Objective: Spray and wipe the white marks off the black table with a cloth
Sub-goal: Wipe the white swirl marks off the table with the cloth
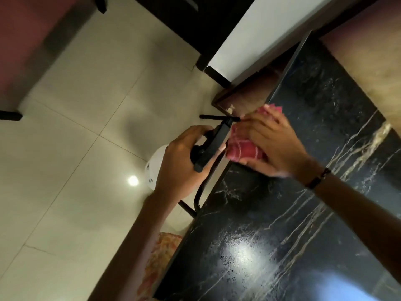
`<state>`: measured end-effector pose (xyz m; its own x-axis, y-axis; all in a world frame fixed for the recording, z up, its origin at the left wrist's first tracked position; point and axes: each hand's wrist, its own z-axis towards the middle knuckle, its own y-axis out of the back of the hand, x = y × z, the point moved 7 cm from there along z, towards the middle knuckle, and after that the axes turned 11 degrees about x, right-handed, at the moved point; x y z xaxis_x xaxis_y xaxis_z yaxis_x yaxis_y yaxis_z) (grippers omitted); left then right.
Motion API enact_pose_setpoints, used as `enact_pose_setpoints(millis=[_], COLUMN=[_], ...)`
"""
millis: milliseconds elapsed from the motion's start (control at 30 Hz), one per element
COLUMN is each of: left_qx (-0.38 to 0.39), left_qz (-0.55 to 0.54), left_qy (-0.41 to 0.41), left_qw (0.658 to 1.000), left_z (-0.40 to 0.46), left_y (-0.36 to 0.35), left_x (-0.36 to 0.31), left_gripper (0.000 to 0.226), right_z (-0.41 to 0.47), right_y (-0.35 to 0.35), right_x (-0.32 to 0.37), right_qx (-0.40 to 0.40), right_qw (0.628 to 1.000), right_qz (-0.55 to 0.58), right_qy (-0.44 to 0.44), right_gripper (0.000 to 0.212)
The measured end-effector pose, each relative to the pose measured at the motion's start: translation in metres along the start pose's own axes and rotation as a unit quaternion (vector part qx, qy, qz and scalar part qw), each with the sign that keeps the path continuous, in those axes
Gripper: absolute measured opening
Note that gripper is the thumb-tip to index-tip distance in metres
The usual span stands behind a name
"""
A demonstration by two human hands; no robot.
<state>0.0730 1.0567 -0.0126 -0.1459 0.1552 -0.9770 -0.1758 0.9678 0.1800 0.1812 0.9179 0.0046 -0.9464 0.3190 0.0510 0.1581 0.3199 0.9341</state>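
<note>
The left hand (pixel 182 157) grips the spray bottle (pixel 208 146) handle; the right hand (pixel 271 144) presses the soft, light cloth (pixel 243 148) flat on the slick table (pixel 282 213).

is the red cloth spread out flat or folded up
Folded. The red checked cloth sits as a compact wad under the right hand at the black table edge, not spread.

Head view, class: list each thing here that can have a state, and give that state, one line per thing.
Left hand: grips the sprayer.
Sprayer: held off the table's edge, over the floor.
Right hand: presses the cloth.
Cloth: bunched, on the table near its edge.
Table: wet sheen, white streaks remain.
</note>
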Motion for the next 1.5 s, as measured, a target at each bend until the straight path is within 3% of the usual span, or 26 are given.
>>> enact_pose_setpoints(millis=[167, 400, 567, 667, 767, 867, 967, 1067, 1200, 1367, 1500], left_qx=[-0.003, -0.009, 0.003, 0.008, 0.012, 0.012, 0.005, 0.007, 0.001, 0.0, -0.012], left_qz=[-0.018, 0.006, 0.007, 0.002, -0.01, 0.004, 0.033, 0.042, 0.06, 0.061, 0.066], left_qy=[-0.004, -0.023, -0.03, -0.032, -0.022, -0.021, -0.039, -0.055, -0.072, -0.062, -0.053], left_qw=[1.0, 1.0, 1.0, 0.999, 1.0, 1.0, 0.999, 0.998, 0.996, 0.996, 0.996], left_z=[0.018, 0.031, 0.029, 0.022, 0.014, 0.003, -0.008, -0.018, -0.033, -0.053, -0.073], left_y=[-0.005, -0.01, -0.012, -0.01, -0.006, 0.0, 0.006, 0.007, 0.002, -0.012, -0.022], left_x=[-0.008, -0.012, -0.015, -0.019, -0.021, -0.03, -0.042, -0.055, -0.075, -0.099, -0.119], left_gripper=[0.02, 0.024, 0.028, 0.028, 0.032, 0.032, 0.029, 0.032, 0.037, 0.019, 0.014], right_z=[0.019, 0.014, 0.036, 0.039, 0.03, 0.002, -0.032, -0.069, -0.088, -0.127, -0.19], right_y=[0.023, 0.014, 0.03, 0.037, 0.03, 0.019, 0.004, -0.014, -0.03, -0.047, -0.073], right_x=[-0.076, -0.066, -0.149, -0.18, -0.193, -0.196, -0.167, -0.112, -0.01, 0.135, 0.146], right_qx=[-0.017, -0.035, -0.042, -0.09, -0.184, -0.247, -0.244, -0.231, -0.178, -0.137, -0.104], right_qw=[0.997, 0.999, 0.991, 0.977, 0.934, 0.856, 0.814, 0.795, 0.849, 0.941, 0.976], right_qz=[-0.035, -0.021, -0.006, 0.011, 0.093, 0.187, 0.188, 0.181, 0.189, 0.146, 0.089], right_qy=[-0.073, -0.009, -0.123, -0.19, -0.291, -0.413, -0.493, -0.53, -0.46, -0.272, -0.172], right_gripper=[0.064, 0.066, 0.069, 0.063, 0.059, 0.065, 0.071, 0.069, 0.058, 0.052, 0.051])
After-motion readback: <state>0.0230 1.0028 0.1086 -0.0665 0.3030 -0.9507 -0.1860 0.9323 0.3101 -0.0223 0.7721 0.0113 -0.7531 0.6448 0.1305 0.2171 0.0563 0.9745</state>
